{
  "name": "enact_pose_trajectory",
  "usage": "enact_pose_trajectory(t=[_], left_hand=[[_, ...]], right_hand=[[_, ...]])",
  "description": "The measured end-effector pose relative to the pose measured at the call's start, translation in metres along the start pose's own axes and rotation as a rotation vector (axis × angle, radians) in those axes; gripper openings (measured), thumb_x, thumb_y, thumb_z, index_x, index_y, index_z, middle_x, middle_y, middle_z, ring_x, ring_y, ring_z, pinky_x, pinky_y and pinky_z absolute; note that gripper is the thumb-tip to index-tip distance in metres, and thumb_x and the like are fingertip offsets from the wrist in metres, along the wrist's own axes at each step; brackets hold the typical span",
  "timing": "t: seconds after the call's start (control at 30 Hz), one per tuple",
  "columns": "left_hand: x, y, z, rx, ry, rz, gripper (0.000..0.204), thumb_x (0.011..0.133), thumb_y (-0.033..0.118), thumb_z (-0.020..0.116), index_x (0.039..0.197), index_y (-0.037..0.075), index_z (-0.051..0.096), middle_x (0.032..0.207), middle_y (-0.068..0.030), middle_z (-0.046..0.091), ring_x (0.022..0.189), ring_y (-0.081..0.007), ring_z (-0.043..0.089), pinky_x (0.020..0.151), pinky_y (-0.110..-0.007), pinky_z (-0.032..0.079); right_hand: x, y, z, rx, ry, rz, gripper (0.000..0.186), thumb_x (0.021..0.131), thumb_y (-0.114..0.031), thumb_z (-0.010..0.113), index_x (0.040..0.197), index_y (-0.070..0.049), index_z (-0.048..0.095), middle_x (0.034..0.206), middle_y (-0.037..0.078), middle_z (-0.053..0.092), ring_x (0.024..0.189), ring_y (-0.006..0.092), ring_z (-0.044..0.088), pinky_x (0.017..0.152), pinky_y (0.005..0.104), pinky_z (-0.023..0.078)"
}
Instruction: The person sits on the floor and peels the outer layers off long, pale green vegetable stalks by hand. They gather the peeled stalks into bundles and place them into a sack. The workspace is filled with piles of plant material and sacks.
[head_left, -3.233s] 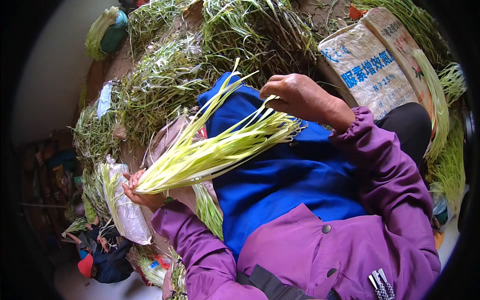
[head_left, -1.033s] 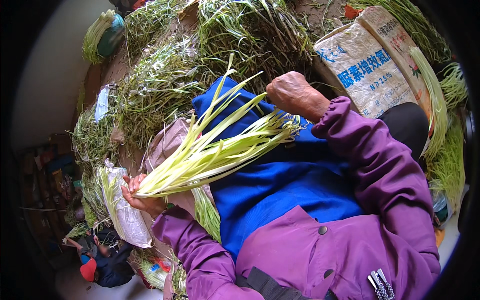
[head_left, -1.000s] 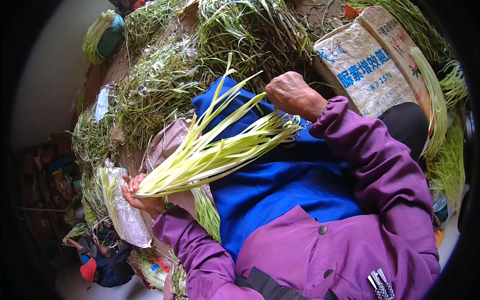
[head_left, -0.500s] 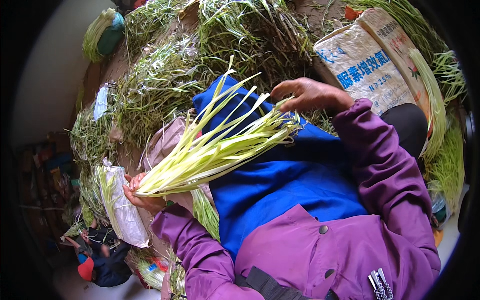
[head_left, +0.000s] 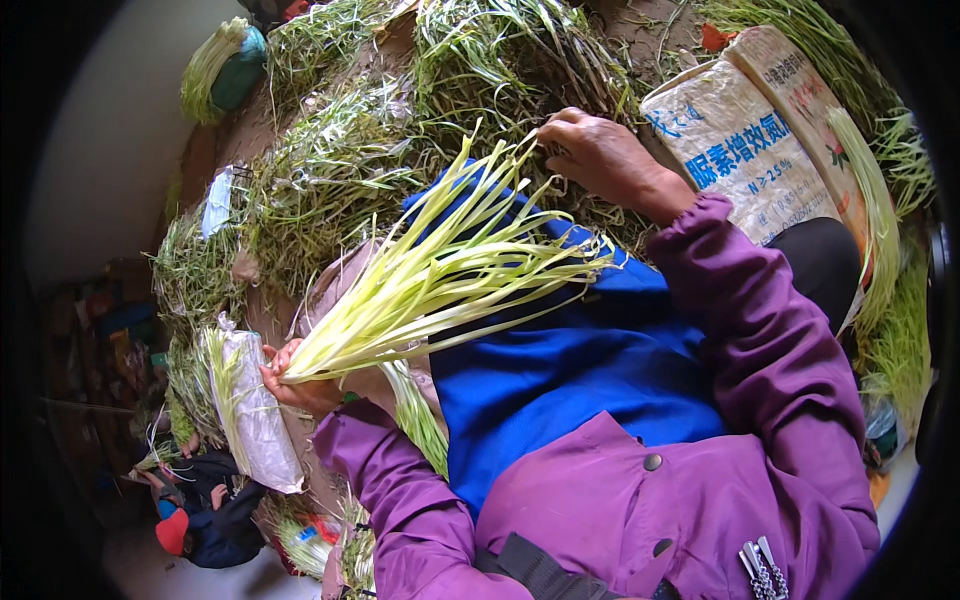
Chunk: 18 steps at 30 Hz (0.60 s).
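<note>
My left hand [head_left: 296, 386] grips the base of a bunch of pale yellow-green leaves [head_left: 440, 280], which fans out to the upper right over a blue cloth [head_left: 560, 370] on my lap. My right hand [head_left: 598, 155] reaches past the leaf tips into a pile of loose green stalks [head_left: 480, 60] on the ground, its fingers curled on stalks there. Both sleeves are purple.
A printed white woven sack [head_left: 740, 130] lies at the upper right with a long tied bundle of greens [head_left: 868, 210] beside it. Heaps of trimmed greens [head_left: 320, 170] cover the ground ahead. A wrapped bundle [head_left: 250, 415] sits by my left hand, another bundle [head_left: 218, 68] at top left.
My right hand left the tips of the bunch and moved up and left into the pile of loose stalks. The left hand kept holding the bunch in place.
</note>
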<state>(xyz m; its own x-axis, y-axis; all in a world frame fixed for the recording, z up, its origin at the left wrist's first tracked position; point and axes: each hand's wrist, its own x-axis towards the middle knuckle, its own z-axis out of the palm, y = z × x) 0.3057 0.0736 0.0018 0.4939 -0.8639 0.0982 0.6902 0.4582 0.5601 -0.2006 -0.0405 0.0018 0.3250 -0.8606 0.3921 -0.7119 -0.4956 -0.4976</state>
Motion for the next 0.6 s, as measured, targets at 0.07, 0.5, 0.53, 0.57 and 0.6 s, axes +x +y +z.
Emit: enact_pose_trajectory(t=[0.07, 0.5, 0.53, 0.57, 0.6], left_hand=[[-0.005, 0.004, -0.01, -0.023, -0.025, -0.029, 0.035, 0.093, 0.027, 0.046, 0.104, -0.003, 0.06, 0.061, 0.003, 0.051, 0.061, -0.0114, 0.048, 0.074, -0.032, 0.04], [-0.014, 0.003, -0.027, -0.039, -0.03, -0.101, 0.036, 0.093, 0.03, 0.047, 0.105, 0.0, 0.061, 0.065, 0.0025, 0.052, 0.076, -0.0184, 0.046, 0.081, -0.034, 0.04], [-0.015, 0.003, -0.027, -0.054, -0.036, -0.113, 0.036, 0.093, 0.03, 0.047, 0.105, -0.001, 0.061, 0.065, 0.0025, 0.052, 0.075, -0.0183, 0.046, 0.081, -0.034, 0.04], [-0.016, 0.004, -0.028, -0.068, -0.041, -0.125, 0.036, 0.093, 0.03, 0.047, 0.104, -0.001, 0.061, 0.065, 0.0025, 0.052, 0.075, -0.0183, 0.046, 0.08, -0.034, 0.04], [-0.015, 0.003, -0.027, -0.085, -0.048, -0.139, 0.036, 0.093, 0.03, 0.046, 0.104, -0.001, 0.061, 0.065, 0.0025, 0.052, 0.075, -0.0182, 0.046, 0.08, -0.034, 0.04]], right_hand=[[-0.008, -0.008, -0.011, 0.059, 0.0, 0.013, 0.022, 0.081, -0.019, 0.063, 0.1, -0.007, 0.061, 0.098, 0.012, 0.06, 0.088, 0.0302, 0.062, 0.075, 0.0394, 0.051], [-0.058, -0.087, -0.025, 0.439, -0.719, -0.07, 0.018, 0.077, -0.022, 0.061, 0.079, -0.004, 0.062, 0.07, 0.019, 0.06, 0.069, 0.0376, 0.06, 0.063, 0.0436, 0.048], [-0.059, -0.085, -0.029, 0.515, -0.733, -0.085, 0.019, 0.077, -0.023, 0.061, 0.079, -0.004, 0.063, 0.069, 0.019, 0.06, 0.068, 0.0373, 0.06, 0.062, 0.0435, 0.049], [-0.056, -0.084, -0.034, 0.411, -0.76, -0.034, 0.017, 0.078, -0.022, 0.062, 0.08, -0.005, 0.063, 0.07, 0.018, 0.06, 0.069, 0.0364, 0.061, 0.062, 0.043, 0.048], [-0.053, -0.081, -0.039, 0.302, -0.782, 0.018, 0.016, 0.078, -0.02, 0.064, 0.082, -0.005, 0.064, 0.072, 0.018, 0.061, 0.07, 0.0355, 0.061, 0.062, 0.0425, 0.048]])
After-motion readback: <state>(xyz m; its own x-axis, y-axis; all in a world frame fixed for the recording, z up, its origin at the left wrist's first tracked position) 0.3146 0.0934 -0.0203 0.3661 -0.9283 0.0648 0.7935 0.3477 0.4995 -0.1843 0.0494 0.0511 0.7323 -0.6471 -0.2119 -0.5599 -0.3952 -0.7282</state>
